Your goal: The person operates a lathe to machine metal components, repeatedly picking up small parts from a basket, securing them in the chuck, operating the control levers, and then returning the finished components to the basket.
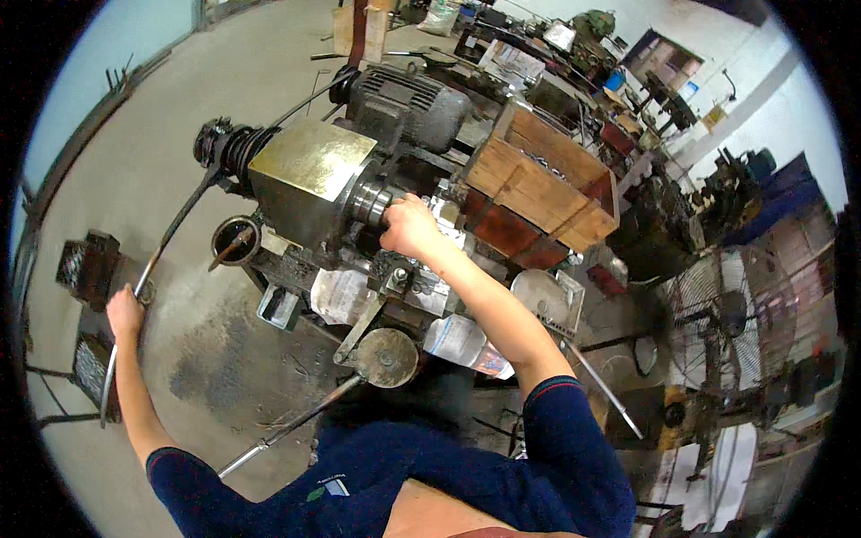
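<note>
L hand [125,314] gripping long metal lever [168,236], R hand [411,224] at mach. spindle [368,203], can't tell if holding anything.

2 bare hands: left hand [125,312], right hand [410,226]. 1 long lever [176,222], 1 shiny spindle end [368,203]. 2 foreground metal bars: lower-left bar [300,420], right-side bar [604,390]. 1 motor [411,106]. 1 yellowish cover plate [314,157]. 1 round pot [216,235], 1 stick [228,251] in it. 1 thick round disc [387,357], lower center. 1 open wooden crate [538,195]; several small metal parts [549,167] inside, too small to count. 2 dark boxes [87,269] at far left. 1 caged fan [734,300], right.
</note>
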### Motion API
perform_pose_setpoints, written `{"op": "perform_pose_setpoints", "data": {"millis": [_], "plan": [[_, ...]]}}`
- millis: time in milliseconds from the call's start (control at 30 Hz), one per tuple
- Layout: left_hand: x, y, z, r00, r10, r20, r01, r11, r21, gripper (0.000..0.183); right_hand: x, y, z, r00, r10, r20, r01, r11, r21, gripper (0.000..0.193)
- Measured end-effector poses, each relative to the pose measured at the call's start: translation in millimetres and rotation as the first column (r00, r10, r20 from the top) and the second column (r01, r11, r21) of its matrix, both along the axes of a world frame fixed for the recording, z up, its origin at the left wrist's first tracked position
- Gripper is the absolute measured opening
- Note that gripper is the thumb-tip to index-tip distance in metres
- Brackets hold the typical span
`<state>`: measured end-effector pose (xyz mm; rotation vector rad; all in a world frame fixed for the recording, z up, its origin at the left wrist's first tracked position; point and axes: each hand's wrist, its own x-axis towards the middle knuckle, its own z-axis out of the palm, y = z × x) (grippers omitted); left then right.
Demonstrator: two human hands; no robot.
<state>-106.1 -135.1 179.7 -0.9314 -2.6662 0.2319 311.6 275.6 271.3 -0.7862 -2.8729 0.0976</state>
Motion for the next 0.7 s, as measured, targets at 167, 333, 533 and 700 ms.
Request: {"op": "perform_pose_setpoints", "data": {"millis": [167, 333, 533, 700], "plan": [[61.3, 60.7, 16.7, 0.951, -0.305, 0.059, 0.197, 0.738, 0.645, 0.030, 77.3, -15.2, 20.0, 0.841, 0.237, -0.487, -0.210, 0.972, 0.110, 0.034], [85.3, 120.0, -140.9, 0.654, -0.324, 0.684, -0.002, 0.903, 0.430, 0.038, 208.7, -22.6, 0.8, 0.904, -0.090, -0.418, 0.074, 0.996, -0.056, 0.034], [150.6, 163.7, -195.4, 0.788, -0.442, 0.428, 0.423, 0.895, 0.145, 0.040, 369.0, -62.8, -40.8, 0.758, -0.632, -0.165, 0.592, 0.771, -0.235, 0.034], [129.1, 192.3, -148.8, 0.808, -0.419, 0.415, 0.563, 0.755, -0.336, 0.022, 482.2, -75.5, -90.2, 0.603, -0.790, -0.109, 0.798, 0.600, 0.062, 0.050]]}}
